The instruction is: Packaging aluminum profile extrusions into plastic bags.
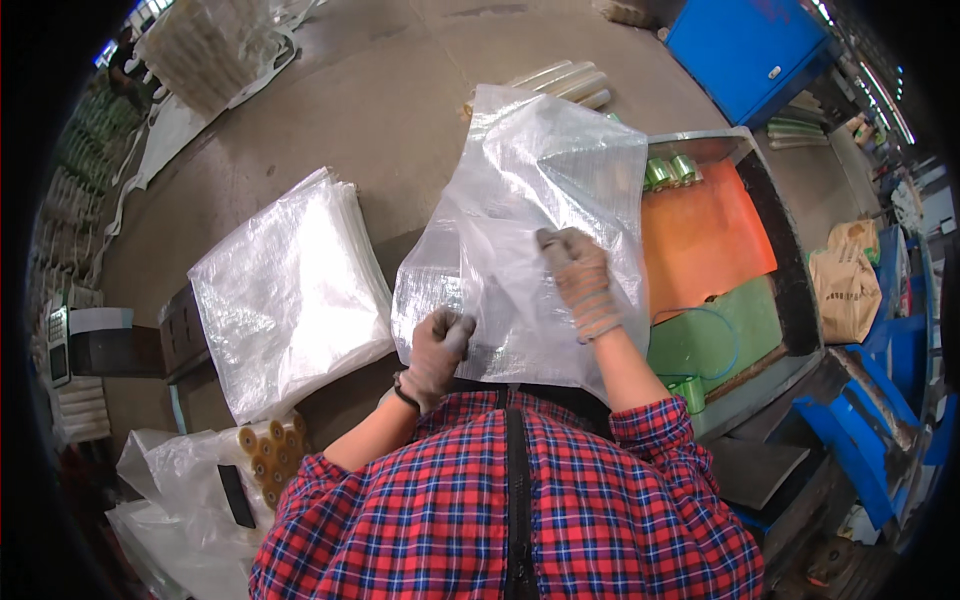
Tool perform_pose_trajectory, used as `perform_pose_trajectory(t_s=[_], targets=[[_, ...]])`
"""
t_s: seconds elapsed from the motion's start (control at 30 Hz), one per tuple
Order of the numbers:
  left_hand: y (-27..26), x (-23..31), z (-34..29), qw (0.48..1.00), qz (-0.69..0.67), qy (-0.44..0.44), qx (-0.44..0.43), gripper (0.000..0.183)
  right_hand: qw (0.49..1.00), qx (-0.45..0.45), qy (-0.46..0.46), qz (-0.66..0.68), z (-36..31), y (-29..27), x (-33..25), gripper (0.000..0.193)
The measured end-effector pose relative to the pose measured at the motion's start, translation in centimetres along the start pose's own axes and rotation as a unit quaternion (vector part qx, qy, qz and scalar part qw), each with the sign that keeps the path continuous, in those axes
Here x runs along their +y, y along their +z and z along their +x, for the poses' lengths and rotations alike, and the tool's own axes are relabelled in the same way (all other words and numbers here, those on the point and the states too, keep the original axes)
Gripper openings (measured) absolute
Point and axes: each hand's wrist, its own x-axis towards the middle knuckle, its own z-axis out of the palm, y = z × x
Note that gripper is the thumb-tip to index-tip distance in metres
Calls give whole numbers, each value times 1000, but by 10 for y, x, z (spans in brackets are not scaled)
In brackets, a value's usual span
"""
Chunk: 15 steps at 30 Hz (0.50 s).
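A large translucent white woven plastic sack (535, 180) hangs spread out before my body. My left hand (440, 352), in a grey work glove, has its fingers curled at the sack's lower left side, pinching the film. Higher up and to the right, my gloved right hand (575, 268) is closed on the sack near its middle, where creases gather. A stack of similar white sacks (295, 290) lies on a support at the left, apart from my left hand.
On the right stands a metal-edged worktable with orange sheet (705, 230) and green sheet (720, 325), plus small green rolls (672, 172). Clear film rolls (565, 82) lie beyond the sack. A blue cabinet (745, 50) is far right; bagged rolls (270, 455) sit lower left.
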Motion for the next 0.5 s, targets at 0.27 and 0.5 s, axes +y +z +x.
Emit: perform_pose_trajectory(t_s=[0.27,0.5], targets=[[-1,80,-15,764,447,435,163,77,645,-25,-343,-682,-21,14,-40,16],[-15,81,12,664,678,306,71,13,812,-13,-313,-493,-74,54,-40,31]])
